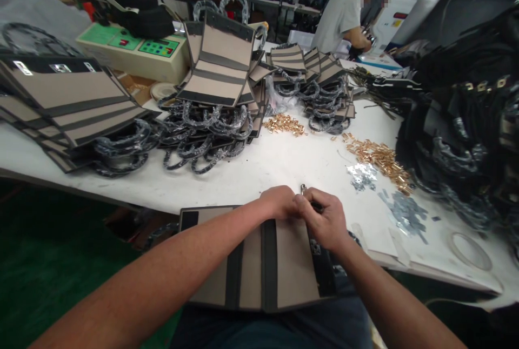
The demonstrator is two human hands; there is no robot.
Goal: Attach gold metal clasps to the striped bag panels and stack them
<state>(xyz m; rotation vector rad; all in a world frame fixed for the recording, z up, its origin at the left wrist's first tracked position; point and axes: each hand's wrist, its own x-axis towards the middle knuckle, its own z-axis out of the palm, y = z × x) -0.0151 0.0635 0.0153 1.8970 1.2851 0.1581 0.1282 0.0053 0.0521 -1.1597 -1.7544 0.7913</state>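
A beige bag panel with dark strips (251, 273) lies across my lap and the table's front edge. At its upper right edge my left hand (279, 202) is closed, its fingertips at the panel and what they pinch hidden. My right hand (324, 219) meets it there, fingers wrapped round a dark tool whose metal tip (303, 189) points up. Below my right hand, a silvery metal plate (315, 246) shows on the panel's black edge.
Stacked bag panels (219, 62) with wrapped handles stand behind, more at left (81, 100). Gold clips (381, 157) and silver plates (405, 214) lie right, near a tape roll (470, 250). Black bags (450, 138) are piled far right. A person (336, 19) works behind.
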